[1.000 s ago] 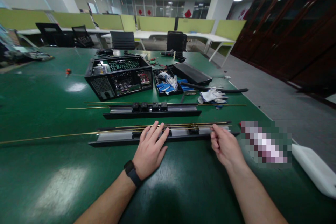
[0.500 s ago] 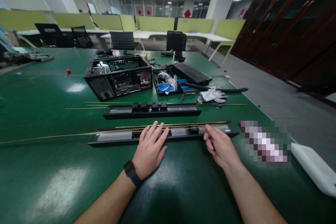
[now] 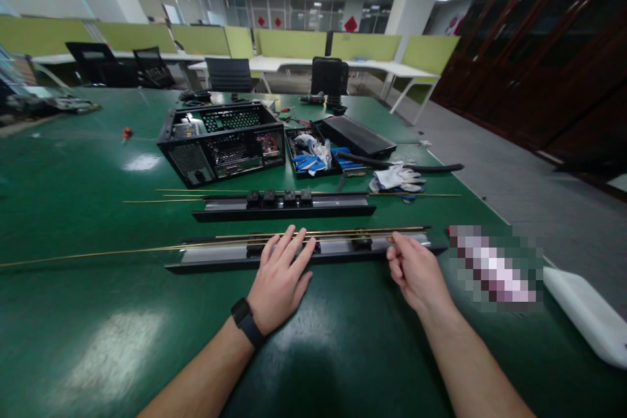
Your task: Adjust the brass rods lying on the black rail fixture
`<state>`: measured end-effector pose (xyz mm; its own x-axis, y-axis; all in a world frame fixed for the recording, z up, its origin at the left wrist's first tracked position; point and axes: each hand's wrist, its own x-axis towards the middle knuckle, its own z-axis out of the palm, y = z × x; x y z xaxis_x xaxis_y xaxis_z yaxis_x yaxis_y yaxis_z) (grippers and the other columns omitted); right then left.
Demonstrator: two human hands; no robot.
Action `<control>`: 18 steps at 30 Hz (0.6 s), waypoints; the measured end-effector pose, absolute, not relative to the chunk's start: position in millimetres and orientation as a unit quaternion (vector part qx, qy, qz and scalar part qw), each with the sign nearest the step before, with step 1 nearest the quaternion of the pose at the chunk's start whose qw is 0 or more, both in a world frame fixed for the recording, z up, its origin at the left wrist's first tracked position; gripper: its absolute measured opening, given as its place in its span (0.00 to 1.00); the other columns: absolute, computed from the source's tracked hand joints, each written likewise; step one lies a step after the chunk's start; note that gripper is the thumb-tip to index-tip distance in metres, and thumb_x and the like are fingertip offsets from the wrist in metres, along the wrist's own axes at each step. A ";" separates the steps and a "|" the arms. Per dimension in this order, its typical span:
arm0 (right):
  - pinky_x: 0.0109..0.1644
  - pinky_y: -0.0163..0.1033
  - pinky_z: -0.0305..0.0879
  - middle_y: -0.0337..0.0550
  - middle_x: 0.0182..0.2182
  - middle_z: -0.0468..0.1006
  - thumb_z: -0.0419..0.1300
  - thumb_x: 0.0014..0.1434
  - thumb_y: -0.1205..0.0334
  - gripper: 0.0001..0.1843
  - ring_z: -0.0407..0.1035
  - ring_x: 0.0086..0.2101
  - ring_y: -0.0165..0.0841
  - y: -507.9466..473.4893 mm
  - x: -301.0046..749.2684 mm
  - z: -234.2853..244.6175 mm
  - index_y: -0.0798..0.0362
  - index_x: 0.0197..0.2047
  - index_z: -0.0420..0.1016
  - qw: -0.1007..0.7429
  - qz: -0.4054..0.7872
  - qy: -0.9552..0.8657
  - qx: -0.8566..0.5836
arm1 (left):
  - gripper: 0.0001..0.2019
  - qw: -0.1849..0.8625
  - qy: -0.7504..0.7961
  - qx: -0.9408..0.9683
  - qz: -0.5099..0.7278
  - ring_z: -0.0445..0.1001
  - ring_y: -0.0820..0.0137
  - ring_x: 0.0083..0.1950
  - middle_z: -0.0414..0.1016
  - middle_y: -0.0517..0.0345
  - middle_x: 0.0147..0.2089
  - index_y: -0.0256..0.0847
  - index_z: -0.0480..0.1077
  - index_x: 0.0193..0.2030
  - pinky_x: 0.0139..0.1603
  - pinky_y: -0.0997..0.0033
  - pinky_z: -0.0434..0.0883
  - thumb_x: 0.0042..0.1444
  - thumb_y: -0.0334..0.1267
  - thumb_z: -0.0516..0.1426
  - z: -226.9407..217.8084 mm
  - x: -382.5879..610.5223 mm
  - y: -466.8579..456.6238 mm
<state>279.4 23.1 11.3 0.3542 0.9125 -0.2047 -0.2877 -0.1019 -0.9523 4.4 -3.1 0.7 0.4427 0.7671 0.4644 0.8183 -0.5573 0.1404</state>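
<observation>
A long black rail [image 3: 337,257] with a pale inner channel lies across the table in front of me. Thin brass rods [image 3: 343,234] run along its top, one of them stretching far out to the left. Over the rail's middle rests my left hand [image 3: 284,281], fingers spread across the rods, partly hiding a black block beneath. My right hand [image 3: 416,269] is closed in a pinch near the rail's right end, on the tip of a thin brass rod. Between the hands, a black block [image 3: 362,239] sits in the channel.
Behind lies a second rail [image 3: 337,209] with several black blocks [image 3: 289,198] and more rods. Farther back stand an open computer case [image 3: 220,144], a black tray with gloves [image 3: 313,155], and a black panel [image 3: 360,136]. White gloves [image 3: 396,177] lie at right.
My right hand has shifted slightly to the right along the rail, still pinched. My left hand stays in place on the rods.
</observation>
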 end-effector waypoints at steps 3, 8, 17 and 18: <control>0.10 0.26 0.42 0.33 0.20 0.71 0.74 0.50 0.44 0.23 0.54 0.12 0.21 23.3 279.1 10.5 0.54 0.36 0.74 0.595 0.503 -0.297 -0.553 | 0.28 0.052 -0.468 -0.847 -0.247 0.52 0.52 0.77 0.58 0.49 0.75 0.43 0.59 0.73 0.74 0.45 0.52 0.67 0.37 0.56 0.1 4.5 -3.3; 0.10 0.26 0.41 0.35 0.20 0.72 0.73 0.50 0.41 0.25 0.54 0.11 0.21 23.2 275.5 9.4 0.54 0.35 0.74 0.559 0.504 -0.325 -0.573 | 0.29 0.049 -0.469 -0.847 -0.245 0.50 0.53 0.78 0.57 0.50 0.76 0.43 0.58 0.74 0.74 0.45 0.51 0.67 0.38 0.56 -1.0 4.1 -3.1; 0.10 0.27 0.40 0.37 0.21 0.73 0.69 0.53 0.38 0.26 0.55 0.11 0.22 21.8 273.2 12.1 0.55 0.34 0.75 0.537 0.460 -0.363 -0.607 | 0.30 0.054 -0.469 -0.847 -0.244 0.51 0.52 0.78 0.58 0.49 0.75 0.43 0.59 0.73 0.74 0.45 0.52 0.66 0.38 0.57 -0.3 4.1 -2.4; 0.10 0.27 0.40 0.37 0.22 0.73 0.69 0.52 0.38 0.26 0.55 0.11 0.21 22.1 273.6 11.9 0.55 0.34 0.74 0.543 0.457 -0.358 -0.607 | 0.30 0.054 -0.469 -0.847 -0.244 0.51 0.52 0.78 0.58 0.49 0.75 0.43 0.59 0.73 0.74 0.45 0.52 0.66 0.38 0.57 -0.2 4.1 -2.5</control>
<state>273.6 22.1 11.9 0.3255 0.9308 -0.1662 -0.0625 -0.1542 -0.9861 4.1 -2.5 -0.2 0.4405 0.7682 0.4646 0.8209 -0.5542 0.1380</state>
